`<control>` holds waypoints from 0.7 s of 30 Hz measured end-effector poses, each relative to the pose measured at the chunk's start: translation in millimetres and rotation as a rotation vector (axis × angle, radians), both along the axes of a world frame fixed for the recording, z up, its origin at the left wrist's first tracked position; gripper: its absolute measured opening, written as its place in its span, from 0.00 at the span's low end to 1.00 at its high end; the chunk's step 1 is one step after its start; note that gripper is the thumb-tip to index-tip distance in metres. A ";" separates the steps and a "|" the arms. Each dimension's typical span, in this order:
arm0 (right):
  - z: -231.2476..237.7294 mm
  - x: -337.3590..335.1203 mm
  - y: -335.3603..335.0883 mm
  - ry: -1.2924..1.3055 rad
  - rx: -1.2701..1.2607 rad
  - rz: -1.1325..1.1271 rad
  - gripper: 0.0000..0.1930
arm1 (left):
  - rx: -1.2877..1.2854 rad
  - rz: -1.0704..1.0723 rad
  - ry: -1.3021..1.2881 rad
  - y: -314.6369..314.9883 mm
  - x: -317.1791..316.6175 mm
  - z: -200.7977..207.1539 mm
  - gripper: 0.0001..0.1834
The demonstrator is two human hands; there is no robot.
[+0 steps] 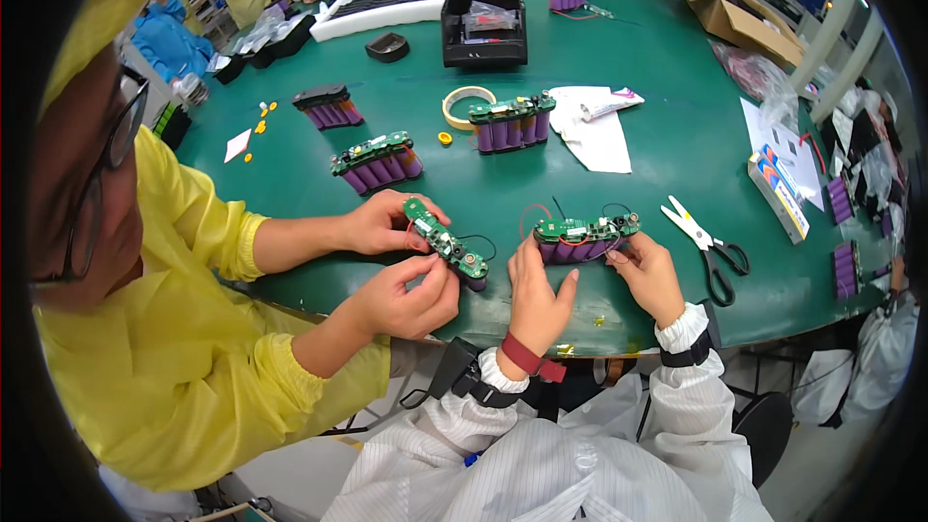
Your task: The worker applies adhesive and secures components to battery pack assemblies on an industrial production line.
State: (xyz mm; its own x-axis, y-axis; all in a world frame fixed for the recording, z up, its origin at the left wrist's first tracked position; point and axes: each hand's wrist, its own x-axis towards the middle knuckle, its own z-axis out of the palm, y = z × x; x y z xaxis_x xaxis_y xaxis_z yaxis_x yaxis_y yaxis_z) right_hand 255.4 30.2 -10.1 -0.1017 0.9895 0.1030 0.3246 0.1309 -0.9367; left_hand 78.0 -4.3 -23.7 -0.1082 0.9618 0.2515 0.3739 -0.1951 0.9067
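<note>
A battery pack [578, 249] of purple cells with a green circuit board on top stands near the table's front edge, in front of me. Its left end is gripped by my left hand [537, 298], the thumb sticking out along the near side. My right hand [652, 275] has its fingers closed on the right end. Red and black wires loop up from the board. Right of my hands lie scissors [710, 249] with black handles, blades apart. The undersides of the cells are partly hidden by my fingers.
On my left a co-worker in yellow handles another battery pack [447, 242]. More packs [379, 163] stand beyond, near a tape roll [448, 108], a white tube [613, 103] on paper and a black bin [484, 53]. A slim box [778, 193] lies at right.
</note>
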 end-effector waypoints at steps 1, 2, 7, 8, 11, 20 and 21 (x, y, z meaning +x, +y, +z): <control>-2.3 -0.1 -0.5 -0.004 0.031 0.002 0.10 | -0.002 0.009 0.015 -0.9 -1.3 -0.6 0.38; -2.9 -1.0 -0.7 -0.001 0.023 -0.004 0.10 | -0.009 0.003 0.018 -1.2 -2.7 -0.1 0.38; -4.2 -0.2 -3.8 -0.091 -0.005 -0.031 0.09 | 0.075 0.027 0.115 -1.5 -6.3 -2.0 0.37; -3.0 0.9 -4.7 -0.092 -0.006 -0.039 0.09 | 0.074 0.019 0.113 -2.1 -5.4 -0.6 0.37; 1.5 -0.8 -9.6 0.006 -0.053 -0.045 0.11 | -0.035 -0.058 -0.001 -4.7 -5.9 5.9 0.39; 28.5 -17.7 -39.2 0.339 -0.012 -0.241 0.14 | 0.303 -0.001 0.320 -2.9 -4.8 76.4 0.30; 30.9 -20.6 -40.4 0.367 -0.074 -0.239 0.13 | 0.363 -0.005 0.420 3.0 -1.3 78.6 0.27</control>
